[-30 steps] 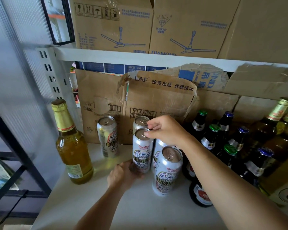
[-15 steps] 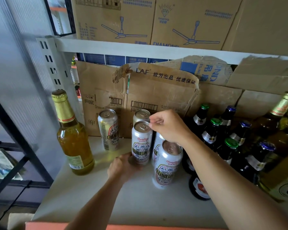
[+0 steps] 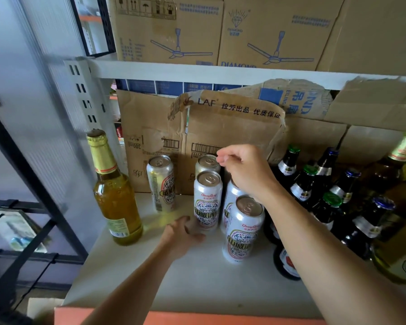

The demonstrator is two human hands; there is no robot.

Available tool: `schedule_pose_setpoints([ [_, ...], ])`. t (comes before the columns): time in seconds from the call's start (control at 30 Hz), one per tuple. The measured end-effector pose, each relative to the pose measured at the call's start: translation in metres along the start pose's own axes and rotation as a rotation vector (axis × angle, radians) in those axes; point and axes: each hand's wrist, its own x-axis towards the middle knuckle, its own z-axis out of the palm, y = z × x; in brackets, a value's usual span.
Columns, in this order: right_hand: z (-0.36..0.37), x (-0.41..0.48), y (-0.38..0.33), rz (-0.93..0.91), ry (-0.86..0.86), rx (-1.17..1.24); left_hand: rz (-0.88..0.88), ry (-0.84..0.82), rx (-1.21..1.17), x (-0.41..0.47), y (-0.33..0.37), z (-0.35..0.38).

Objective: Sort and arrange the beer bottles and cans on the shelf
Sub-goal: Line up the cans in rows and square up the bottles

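Nearest the camera, two bare forearms reach in over the pale shelf [image 3: 131, 273] and its orange front edge. The left hand [image 3: 182, 235] lies low on the shelf, its fingers [image 3: 192, 227] curled against the base of a white ChongQing can [image 3: 207, 200]; whether they grip it or only touch it cannot be told. Just right of that hand stands the front can [image 3: 243, 229], upright, with another white can [image 3: 230, 195] partly hidden behind it under the right wrist. The right hand [image 3: 246, 172] hovers above the cans, fingers loosely pinched together with nothing visibly held between them. Behind sits a gold-topped can [image 3: 208, 164], and to its left a silver can [image 3: 161, 181] stands apart. Further left a tall amber bottle [image 3: 114, 195] stands alone. To the right, dark bottles [image 3: 326, 191] with green and blue caps crowd together. Torn cardboard boxes [image 3: 220, 127] line the back.
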Motion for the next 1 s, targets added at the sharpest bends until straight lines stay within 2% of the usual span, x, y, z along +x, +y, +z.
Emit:
schedule_pose_setpoints([
  [0.2,0.041,0.006,-0.021,0.024,-0.071,0.020,0.047,0.000,-0.048,-0.019,-0.021,-0.018],
  [0.3,0.068,0.012,-0.030,0.055,-0.112,0.053,0.079,-0.065,-0.067,-0.033,-0.032,-0.030],
  [0.47,0.096,0.019,-0.039,0.087,-0.104,-0.062,0.105,-0.149,0.001,-0.052,-0.059,-0.050],
  [0.63,0.126,0.040,-0.038,0.004,-0.160,-0.370,0.097,0.027,0.243,-0.062,-0.093,-0.070],
  [0.7,0.135,0.046,-0.036,0.019,-0.223,-0.448,0.062,0.027,0.223,-0.063,-0.101,-0.074],
  [0.8,0.146,0.048,-0.034,0.014,-0.306,-0.431,0.031,-0.015,0.105,-0.061,-0.105,-0.076],
  [1.0,0.153,0.039,-0.031,0.002,-0.226,-0.367,0.035,-0.052,0.027,-0.057,-0.106,-0.079],
])
